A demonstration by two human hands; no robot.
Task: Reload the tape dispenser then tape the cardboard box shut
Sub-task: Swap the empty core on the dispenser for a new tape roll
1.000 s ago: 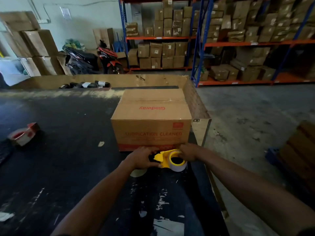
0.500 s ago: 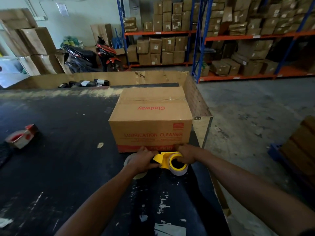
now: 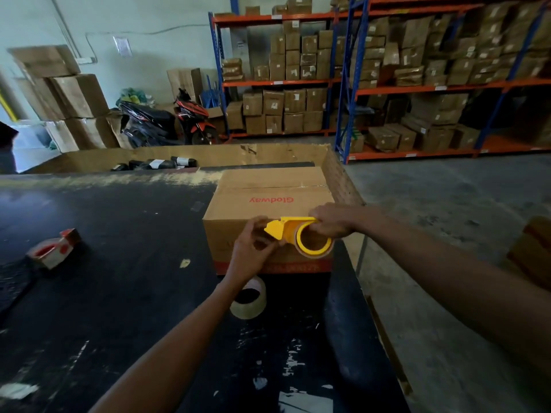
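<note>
A: Head view, near edge first?

B: Cardboard box (image 3: 268,204) on the black counter (image 3: 119,263), close to its right edge, flaps folded down, "Glodway" printed in red on top, upside down from here.

A: And the dispenser?

B: Yellow tape dispenser (image 3: 293,232) held up in front of the box's near face, just below the top edge, loaded with a brownish roll around a yellow hub. Right hand (image 3: 334,220) closed over the top of the frame, fingers wrapped round it. Left hand (image 3: 253,248) at the dispenser's pointed front end, thumb and fingers pinched together there; whether pinching a tape end or the plastic itself, cannot tell.

A: Anything else on the counter?

B: Clear tape roll (image 3: 249,298) lying just under the left wrist, near the box's base, partly hidden by the forearm. Well off to the left, a second dispenser (image 3: 53,250), red and white, lying on its side. White scuffs and scraps scattered over the black surface.

A: Beyond the counter?

B: Low cardboard bin (image 3: 208,155) behind the box, a few dark wrapped parcels (image 3: 155,163) inside. Further back, a parked motorcycle (image 3: 167,120), stacked cartons (image 3: 68,93) against the wall to the left, and blue-and-orange racking (image 3: 346,84) packed with brown boxes to the right.
</note>
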